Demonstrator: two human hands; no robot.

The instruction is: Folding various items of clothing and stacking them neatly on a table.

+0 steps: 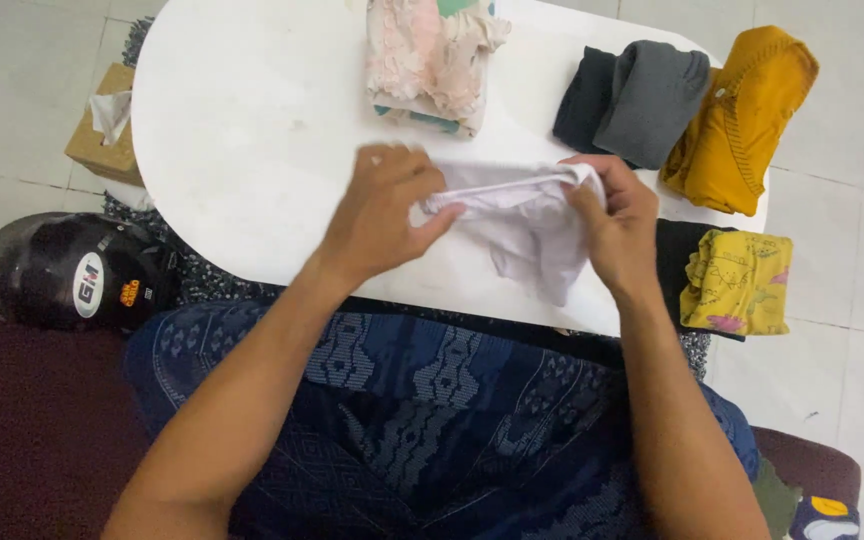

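Your left hand (382, 215) & right hand (617, 225) fingers pinch white cloth (527, 225) over bench (252, 120); soft, light, grip at hem

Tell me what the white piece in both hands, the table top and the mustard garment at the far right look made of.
White piece: thin, soft woven or knit cloth, likely cotton; it crumples and drapes between the left hand and right hand.
Table top: hard, smooth white, faintly scuffed; stone or laminate, cannot tell.
Mustard garment: thicker knit, ribbed texture visible.
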